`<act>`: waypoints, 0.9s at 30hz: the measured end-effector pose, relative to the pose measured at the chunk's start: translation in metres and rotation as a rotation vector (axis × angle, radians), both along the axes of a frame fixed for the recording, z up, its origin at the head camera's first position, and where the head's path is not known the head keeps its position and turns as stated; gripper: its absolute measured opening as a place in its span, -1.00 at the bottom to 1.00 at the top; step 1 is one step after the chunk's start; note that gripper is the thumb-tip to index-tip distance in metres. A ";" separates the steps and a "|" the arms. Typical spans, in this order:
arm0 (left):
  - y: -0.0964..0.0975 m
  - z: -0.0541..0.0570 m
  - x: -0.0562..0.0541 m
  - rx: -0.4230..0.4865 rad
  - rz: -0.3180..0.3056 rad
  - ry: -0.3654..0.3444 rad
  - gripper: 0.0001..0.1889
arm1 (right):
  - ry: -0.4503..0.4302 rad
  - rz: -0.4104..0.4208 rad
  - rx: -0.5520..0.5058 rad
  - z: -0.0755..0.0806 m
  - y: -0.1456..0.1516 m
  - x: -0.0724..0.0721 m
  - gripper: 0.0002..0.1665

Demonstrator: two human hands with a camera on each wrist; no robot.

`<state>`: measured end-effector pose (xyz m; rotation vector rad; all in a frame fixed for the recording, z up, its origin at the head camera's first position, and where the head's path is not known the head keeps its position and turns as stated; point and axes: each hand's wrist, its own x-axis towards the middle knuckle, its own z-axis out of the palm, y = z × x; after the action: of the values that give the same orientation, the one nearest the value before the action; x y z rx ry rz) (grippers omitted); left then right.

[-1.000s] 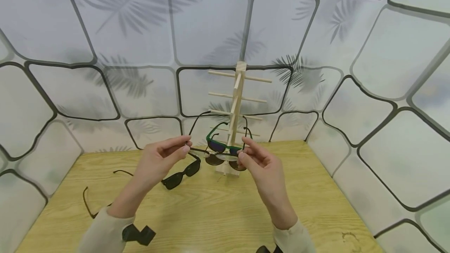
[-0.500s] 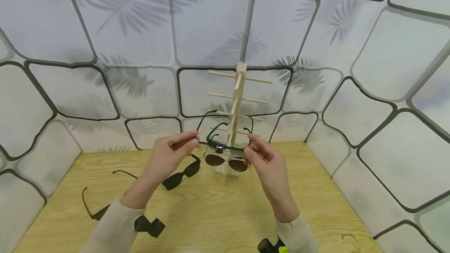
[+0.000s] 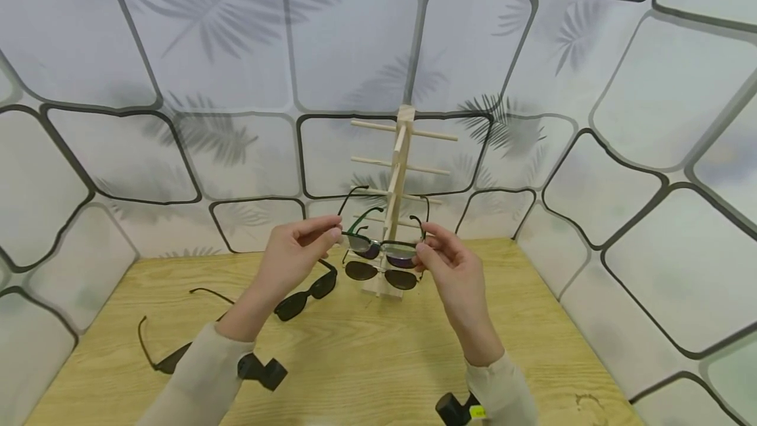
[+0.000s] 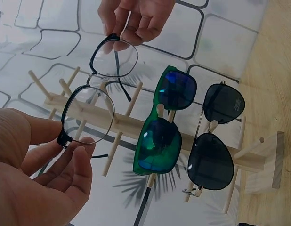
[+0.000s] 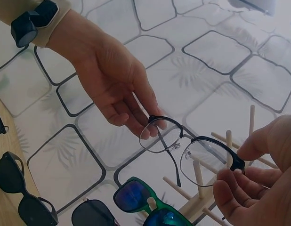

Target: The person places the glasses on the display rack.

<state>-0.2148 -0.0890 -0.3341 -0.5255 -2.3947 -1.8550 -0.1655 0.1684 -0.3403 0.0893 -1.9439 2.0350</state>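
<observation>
Between my two hands is a pair of clear-lensed eyeglasses (image 4: 90, 115) with black upper rims, its temples pointing toward the wooden display stand (image 3: 403, 143). My left hand (image 3: 300, 248) pinches the frame at its left hinge corner, and my right hand (image 3: 452, 275) pinches the opposite corner. In the head view the glasses overlap the stand's lower pegs. Just below them on the stand hang green-framed sunglasses (image 4: 157, 136) with blue-green mirrored lenses. Lowest on the stand are dark sunglasses (image 4: 210, 160) with a thin metal frame.
Black sunglasses (image 3: 306, 294) lie on the wood-grain table (image 3: 355, 360) left of the stand. Another dark pair (image 3: 171, 359) lies farther left, partly behind my left sleeve. Upper pegs (image 3: 434, 135) of the stand carry nothing. Patterned walls enclose the table's back and sides.
Both hands have shifted right with the eyeglasses, the left hand more than the right. The glasses now stand centred in front of the stand.
</observation>
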 end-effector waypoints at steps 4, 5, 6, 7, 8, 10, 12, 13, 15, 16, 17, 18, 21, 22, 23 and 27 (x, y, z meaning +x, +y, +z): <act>0.002 0.003 -0.001 -0.010 0.013 0.005 -0.60 | 0.004 -0.010 0.024 0.000 0.000 -0.002 -0.55; 0.003 0.004 -0.001 -0.013 0.016 0.007 -0.60 | 0.004 -0.016 0.032 0.001 0.000 -0.002 -0.55; 0.003 0.005 -0.002 -0.017 0.017 0.009 -0.60 | 0.005 -0.023 0.040 0.001 0.000 -0.002 -0.56; 0.004 0.006 -0.003 -0.021 0.019 0.010 -0.60 | 0.005 -0.032 0.050 0.001 0.000 -0.003 -0.57; 0.005 0.006 -0.004 -0.022 0.021 0.009 -0.60 | 0.004 -0.041 0.061 0.002 0.000 -0.003 -0.58; 0.006 0.008 -0.006 -0.026 0.024 0.014 -0.60 | 0.002 -0.063 0.088 0.002 0.000 -0.004 -0.60; 0.008 0.009 -0.008 -0.026 0.033 0.016 -0.61 | 0.001 -0.080 0.107 0.003 0.001 -0.004 -0.61; 0.009 0.010 -0.009 -0.025 0.035 0.015 -0.62 | 0.000 -0.087 0.114 0.003 0.001 -0.005 -0.62; 0.010 0.011 -0.011 -0.021 0.037 0.015 -0.63 | 0.000 -0.100 0.121 0.003 0.001 -0.006 -0.62; 0.011 0.011 -0.012 -0.020 0.038 0.016 -0.63 | 0.002 -0.106 0.119 0.003 0.002 -0.007 -0.63; 0.011 0.011 -0.013 -0.016 0.037 0.011 -0.64 | 0.005 -0.110 0.117 0.003 0.002 -0.007 -0.63; 0.012 0.012 -0.014 -0.017 0.036 0.013 -0.64 | 0.008 -0.114 0.114 0.003 0.002 -0.008 -0.64; 0.014 0.013 -0.017 -0.017 0.035 0.025 -0.64 | 0.020 -0.116 0.104 0.004 0.002 -0.011 -0.65; 0.014 0.013 -0.017 -0.016 0.036 0.028 -0.64 | 0.024 -0.114 0.100 0.005 0.002 -0.012 -0.65; 0.014 0.014 -0.018 -0.016 0.037 0.031 -0.64 | 0.027 -0.109 0.096 0.005 0.002 -0.013 -0.65; 0.016 0.015 -0.022 -0.010 0.035 0.025 -0.65 | 0.028 -0.100 0.081 0.006 0.003 -0.015 -0.65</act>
<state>-0.2363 -0.0727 -0.3192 -0.5020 -2.3824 -1.8126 -0.1805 0.1711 -0.3347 0.0381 -1.9726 1.8829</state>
